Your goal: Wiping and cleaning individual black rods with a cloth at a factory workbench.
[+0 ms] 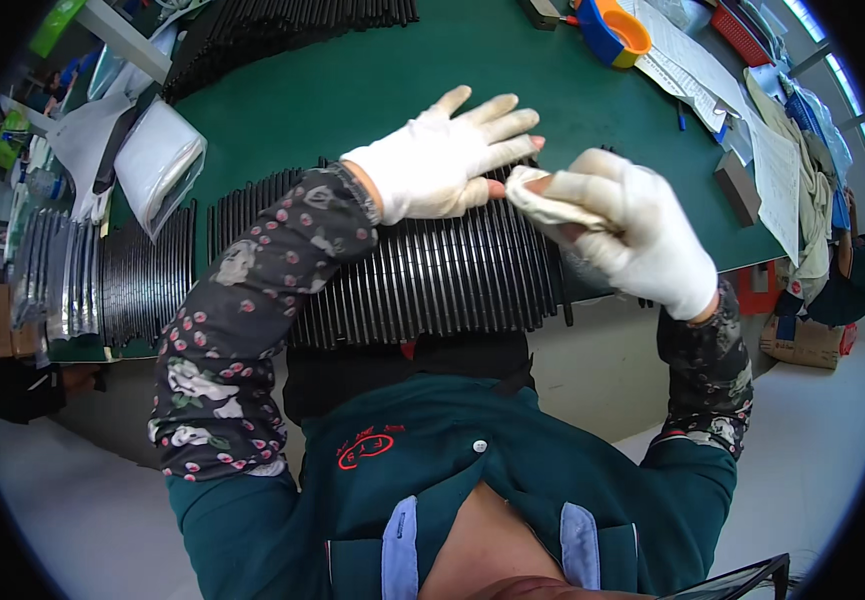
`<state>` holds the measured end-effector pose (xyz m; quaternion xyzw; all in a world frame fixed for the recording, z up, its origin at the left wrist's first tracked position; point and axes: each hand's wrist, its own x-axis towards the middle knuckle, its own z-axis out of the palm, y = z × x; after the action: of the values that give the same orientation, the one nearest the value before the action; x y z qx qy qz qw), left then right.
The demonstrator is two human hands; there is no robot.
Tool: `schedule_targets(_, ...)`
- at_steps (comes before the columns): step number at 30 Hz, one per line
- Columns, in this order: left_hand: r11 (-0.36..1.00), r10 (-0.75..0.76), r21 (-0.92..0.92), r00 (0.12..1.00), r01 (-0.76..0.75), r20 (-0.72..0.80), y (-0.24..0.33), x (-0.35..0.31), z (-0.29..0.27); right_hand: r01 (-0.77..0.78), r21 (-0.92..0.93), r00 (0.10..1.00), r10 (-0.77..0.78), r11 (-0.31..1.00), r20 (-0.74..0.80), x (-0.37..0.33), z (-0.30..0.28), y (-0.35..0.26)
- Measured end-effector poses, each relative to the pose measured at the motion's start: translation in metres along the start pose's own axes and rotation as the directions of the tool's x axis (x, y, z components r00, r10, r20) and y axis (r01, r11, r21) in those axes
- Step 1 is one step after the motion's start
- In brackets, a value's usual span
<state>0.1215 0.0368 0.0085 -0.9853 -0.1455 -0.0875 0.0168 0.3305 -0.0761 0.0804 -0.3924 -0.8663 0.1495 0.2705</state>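
A row of slim, glossy black rods [422, 285] lies side by side along the near edge of the green table. My left hand [437, 160], in a white glove with bare thumb and fingertips, is stretched flat over the far ends of the rods, fingers spread. At the right end of the row, my right hand [637, 215], gloved the same way, is closed around a folded off-white cloth [557, 207]. The cloth is beside my left thumb; whether they touch I cannot tell. My forearms hide part of the row.
More black rods [147, 280] and plastic-wrapped bundles [57, 270] lie at the left. A white plastic-wrapped packet [160, 155] is behind them. Dark rods [292, 25] are piled at the back. At the right are a blue-orange tape dispenser [614, 35], papers [697, 70] and a grey block [737, 188].
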Motion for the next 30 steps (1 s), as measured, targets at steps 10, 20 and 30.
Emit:
schedule_targets(10, 0.999, -0.031, -0.038, 0.997, 0.034, 0.065, 0.009, 0.005, 0.011, 0.222, 0.366, 0.723, -0.404, 0.904, 0.56, -0.01, 0.038, -0.038)
schedule_targets(20, 0.999, -0.045, -0.024, 0.997, 0.046, 0.07, 0.009, 0.004, 0.007, 0.178, 0.4, 0.746, -0.388, 0.899, 0.541, 0.0, 0.05, -0.037)
schedule_targets(30, 0.998, -0.037, -0.041, 0.997, 0.039, 0.064, 0.009, 0.009, 0.008, 0.232, 0.491, 0.772, -0.466, 0.84, 0.432, -0.008, 0.078, -0.042)
